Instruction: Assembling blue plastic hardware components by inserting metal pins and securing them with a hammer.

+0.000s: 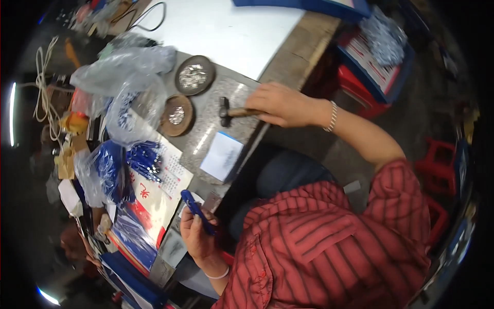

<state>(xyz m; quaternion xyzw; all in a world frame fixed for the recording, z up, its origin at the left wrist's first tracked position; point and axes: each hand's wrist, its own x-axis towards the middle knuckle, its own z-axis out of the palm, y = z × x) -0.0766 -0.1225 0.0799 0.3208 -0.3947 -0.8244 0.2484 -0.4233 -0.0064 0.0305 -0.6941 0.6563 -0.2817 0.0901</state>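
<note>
Granite slab [216, 110]: right hand [280, 104] fist-clamped on hammer [231, 112]; left hand [198, 232] pinching blue strip [197, 210].

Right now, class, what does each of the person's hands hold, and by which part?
The right hand grips a small hammer by its wooden handle. The left hand holds a thin blue strip by its lower end.

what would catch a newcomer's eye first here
Likely the right hand gripping a small wooden-handled hammer over the grey speckled stone slab at centre. Nearer the body, the left hand holds a slim blue plastic strip. Two round metal dishes of small silvery parts sit beyond the slab.
</note>
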